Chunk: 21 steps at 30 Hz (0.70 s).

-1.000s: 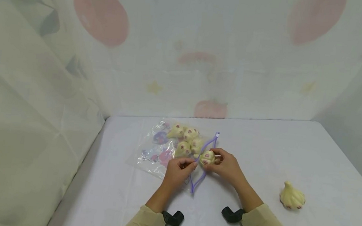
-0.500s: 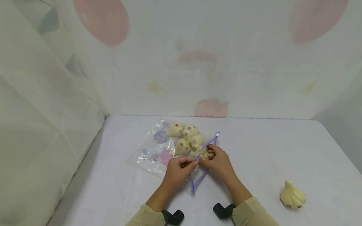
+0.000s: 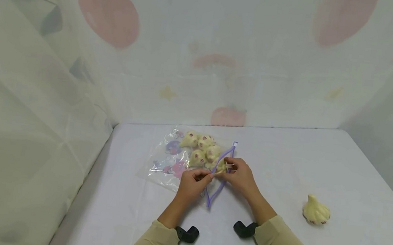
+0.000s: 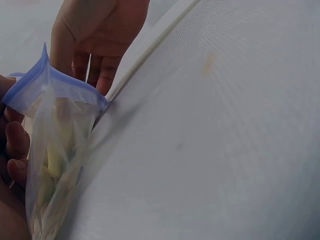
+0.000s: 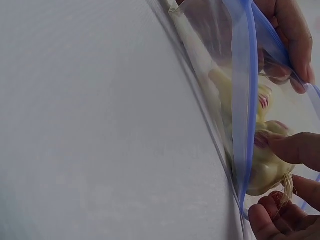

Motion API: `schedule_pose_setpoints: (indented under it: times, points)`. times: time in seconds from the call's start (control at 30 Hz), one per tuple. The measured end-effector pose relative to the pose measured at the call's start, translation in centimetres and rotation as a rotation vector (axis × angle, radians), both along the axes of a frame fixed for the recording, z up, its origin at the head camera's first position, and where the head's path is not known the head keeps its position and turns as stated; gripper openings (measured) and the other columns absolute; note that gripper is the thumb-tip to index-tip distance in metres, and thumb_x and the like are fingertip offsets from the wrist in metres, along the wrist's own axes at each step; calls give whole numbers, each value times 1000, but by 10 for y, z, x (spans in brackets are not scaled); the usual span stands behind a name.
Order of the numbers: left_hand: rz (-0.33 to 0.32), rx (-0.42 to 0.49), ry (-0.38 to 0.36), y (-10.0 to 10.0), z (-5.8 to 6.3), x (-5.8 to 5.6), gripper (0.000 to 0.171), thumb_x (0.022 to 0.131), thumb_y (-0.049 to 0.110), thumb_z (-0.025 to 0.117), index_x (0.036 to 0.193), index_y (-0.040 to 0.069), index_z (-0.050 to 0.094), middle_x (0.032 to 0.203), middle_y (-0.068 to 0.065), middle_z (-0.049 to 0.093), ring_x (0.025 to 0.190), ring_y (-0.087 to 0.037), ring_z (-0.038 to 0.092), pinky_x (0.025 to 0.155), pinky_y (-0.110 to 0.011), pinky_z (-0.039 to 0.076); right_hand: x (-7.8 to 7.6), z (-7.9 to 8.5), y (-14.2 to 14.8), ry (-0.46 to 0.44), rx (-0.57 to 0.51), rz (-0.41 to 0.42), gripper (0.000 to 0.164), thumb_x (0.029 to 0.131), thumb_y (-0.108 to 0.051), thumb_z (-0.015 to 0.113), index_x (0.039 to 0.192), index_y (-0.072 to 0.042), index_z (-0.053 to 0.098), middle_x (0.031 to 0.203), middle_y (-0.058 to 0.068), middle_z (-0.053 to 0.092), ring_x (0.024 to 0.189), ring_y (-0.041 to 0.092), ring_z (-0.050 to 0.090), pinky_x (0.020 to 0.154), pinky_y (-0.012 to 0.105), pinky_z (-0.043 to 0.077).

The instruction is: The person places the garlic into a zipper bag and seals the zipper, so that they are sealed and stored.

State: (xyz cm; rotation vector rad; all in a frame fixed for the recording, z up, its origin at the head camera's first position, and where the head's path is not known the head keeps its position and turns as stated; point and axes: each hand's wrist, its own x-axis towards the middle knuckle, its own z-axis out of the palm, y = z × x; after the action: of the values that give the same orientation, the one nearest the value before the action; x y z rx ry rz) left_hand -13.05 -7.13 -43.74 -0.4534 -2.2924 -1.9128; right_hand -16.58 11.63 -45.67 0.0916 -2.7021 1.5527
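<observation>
A clear zip bag (image 3: pixel 158 176) with a purple zip edge lies on the table, several garlic bulbs (image 3: pixel 198 158) showing inside. My left hand (image 3: pixel 191 184) pinches the near side of the bag's mouth and keeps it apart. At the opening, my right hand (image 3: pixel 242 179) holds another garlic bulb (image 5: pixel 267 167) by its root end. That bulb is within the zip edge, the thumb (image 5: pixel 295 148) against its side and the fingers by the roots. In the left wrist view the bag's film (image 4: pixel 60 145) partly veils the bulbs.
One loose garlic bulb (image 3: pixel 316 211) lies on the white table (image 3: pixel 286 160) to the right. A printed cloth wall (image 3: pixel 175 48) rises behind the table. A pale curtain (image 3: pixel 31 121) hangs along the left side.
My right hand has moved left, taking the garlic bulb from in front of the zip edge into the bag's mouth, then shifted slightly. The left hand has stayed in place.
</observation>
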Motion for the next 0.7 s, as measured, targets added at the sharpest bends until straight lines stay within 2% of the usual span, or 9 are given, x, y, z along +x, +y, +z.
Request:
schedule_pose_setpoints:
  times: [0.2, 0.43, 0.7]
  points:
    - [-9, 6, 4, 0, 0, 1, 10, 87, 1, 72, 90, -8, 74, 78, -23, 71, 61, -2, 55, 56, -15, 44, -5, 0, -6, 13, 15, -17, 53, 73, -20, 85, 121, -3, 68, 104, 13, 67, 88, 23, 68, 73, 31, 55]
    - [-4, 15, -16, 1, -1, 3, 11, 86, 1, 73, 91, -8, 74, 80, -23, 71, 62, 0, 56, 58, -15, 45, -11, -2, -20, -3, -73, -14, 36, 75, -11, 76, 109, 0, 71, 97, 14, 73, 87, 27, 72, 75, 33, 57]
    - [30, -4, -6, 10, -1, 6, 10, 86, -1, 72, 91, -9, 73, 84, -24, 72, 64, -1, 56, 59, -15, 46, -14, -7, -21, -22, -130, 26, 39, 72, -3, 70, 112, -1, 72, 94, 15, 73, 87, 27, 72, 72, 29, 56]
